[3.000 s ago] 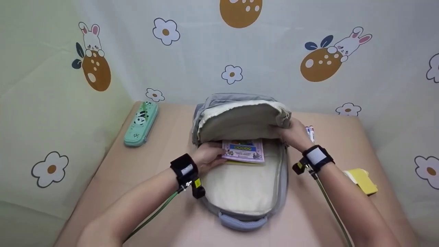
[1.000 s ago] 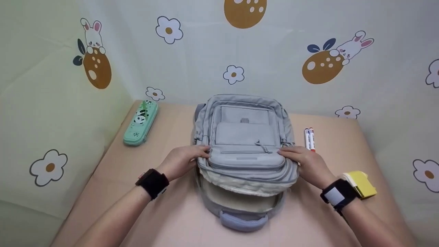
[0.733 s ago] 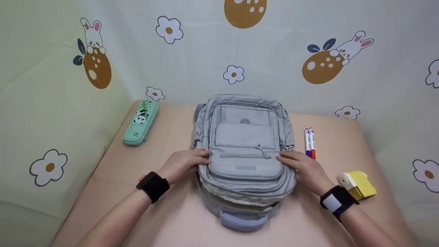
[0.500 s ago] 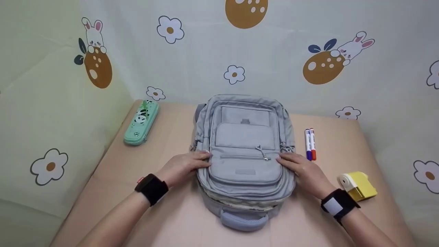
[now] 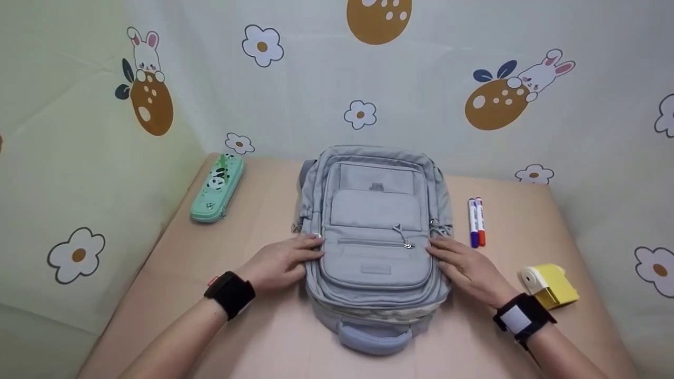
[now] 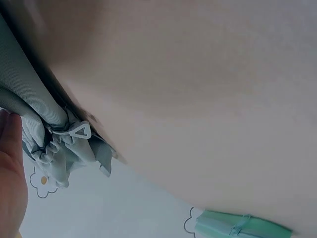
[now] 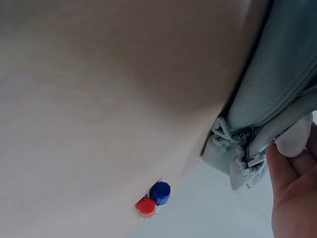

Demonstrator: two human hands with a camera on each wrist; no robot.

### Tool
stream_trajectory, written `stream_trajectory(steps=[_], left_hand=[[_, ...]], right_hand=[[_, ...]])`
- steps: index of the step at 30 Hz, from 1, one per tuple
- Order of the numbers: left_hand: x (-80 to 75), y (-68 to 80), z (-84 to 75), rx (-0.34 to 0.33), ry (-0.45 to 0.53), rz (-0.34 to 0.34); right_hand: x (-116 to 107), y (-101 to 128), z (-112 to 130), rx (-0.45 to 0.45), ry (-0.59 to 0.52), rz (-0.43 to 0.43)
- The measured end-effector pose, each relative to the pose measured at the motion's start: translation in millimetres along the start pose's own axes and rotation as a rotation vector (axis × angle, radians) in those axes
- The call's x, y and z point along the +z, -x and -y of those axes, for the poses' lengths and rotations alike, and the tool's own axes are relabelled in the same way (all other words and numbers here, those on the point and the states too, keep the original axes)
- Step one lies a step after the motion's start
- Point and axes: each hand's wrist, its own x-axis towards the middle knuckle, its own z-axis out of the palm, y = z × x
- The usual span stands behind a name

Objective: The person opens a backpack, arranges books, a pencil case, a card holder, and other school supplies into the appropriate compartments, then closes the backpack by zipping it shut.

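A grey backpack point(image 5: 376, 210) lies front side up in the middle of the head view, its padded handle point(image 5: 375, 339) toward me. Cream lining point(image 5: 379, 316) shows in a narrow gap at the near end. My left hand point(image 5: 276, 263) rests on the bag's left side, fingers extended over the edge of the front panel. On the opposite side my right hand point(image 5: 471, 268) rests likewise, fingertips on the panel edge. A pale rounded tab point(image 7: 296, 136) shows by the right fingers in the right wrist view. The book seen earlier is hidden.
A green panda pencil case point(image 5: 217, 188) lies at the back left of the table point(image 5: 253, 337). Right of the bag are two markers point(image 5: 476, 221), blue and red. A yellow and white pencil sharpener point(image 5: 550, 284) sits near my right wrist. Patterned cloth point(image 5: 305, 95) hangs behind.
The raised front of the backpack has come down toward me over the book and the cream interior. Both hands have shifted to the bag's sides, and the gap has narrowed.
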Motion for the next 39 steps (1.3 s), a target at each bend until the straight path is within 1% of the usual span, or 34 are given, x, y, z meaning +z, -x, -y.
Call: stream_trajectory(steps=[5,10,13,16,17,19,20,22,24,25,27,28,30,33,37,39], left_hand=[[3.4,3.3,0.8,0.004,0.027,-0.017],[4.9,4.5,0.4,0.020,-0.025,0.003],[4.8,5.0,0.3,0.012,-0.039,0.016],[2.2,4.0,-0.2,-0.014,-0.021,0.014],[-0.2,2.9,-0.8,-0.032,-0.008,0.008],[-6.0,-0.7,-1.1,-0.077,0.012,-0.027],[-9.7,-3.1,-0.8,-0.111,0.016,-0.052],[-17.6,-8.8,1.0,-0.201,0.007,-0.114],[-23.4,-15.9,5.0,-0.293,-0.026,-0.174],[-25.6,-19.4,7.3,-0.336,-0.045,-0.194],[-27.2,-26.4,11.8,-0.413,-0.081,-0.213],[-26.5,-29.7,14.0,-0.441,-0.095,-0.213],[-22.6,-34.9,17.5,-0.482,-0.116,-0.205],[-14.2,-39.4,20.2,-0.532,-0.114,-0.204],[-3.7,-41.8,23.0,-0.578,-0.058,-0.253],[0.2,-42.4,24.4,-0.596,-0.025,-0.280]], right_hand=[[3,3,-2,-0.030,0.024,0.014],[7,7,-3,-0.061,0.117,0.054],[7,7,-2,-0.071,0.180,0.074],[2,3,2,-0.060,0.197,0.106],[-1,1,5,-0.054,0.200,0.125],[-8,-4,10,-0.041,0.212,0.167],[-13,-8,13,-0.038,0.221,0.185],[-21,-17,19,-0.045,0.245,0.207],[-29,-28,25,-0.069,0.266,0.198],[-31,-34,28,-0.084,0.269,0.187],[-35,-49,36,-0.114,0.268,0.166],[-36,-57,40,-0.128,0.264,0.162],[-36,-73,51,-0.155,0.255,0.173],[-32,-97,70,-0.200,0.247,0.224],[-23,-127,91,-0.246,0.250,0.292],[-17,-140,100,-0.251,0.259,0.319]])
